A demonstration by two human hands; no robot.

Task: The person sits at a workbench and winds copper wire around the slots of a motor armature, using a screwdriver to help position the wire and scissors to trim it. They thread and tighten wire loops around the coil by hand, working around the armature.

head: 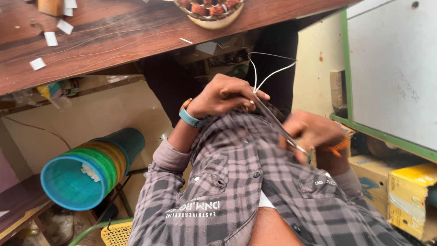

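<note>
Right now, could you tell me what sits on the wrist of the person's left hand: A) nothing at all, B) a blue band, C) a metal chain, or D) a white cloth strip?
B: a blue band wraps the wrist just below the left hand, which pinches a thin white wire above the checked shirt.

Left hand (225, 96) pinching looped white wire (268, 73); right hand (312, 132) gripping thin metal tool (275, 123) running between both hands. Plaid shirt (241, 182) below. Wooden table (114, 41) above; stacked plastic cups (91, 166) at left.
</note>
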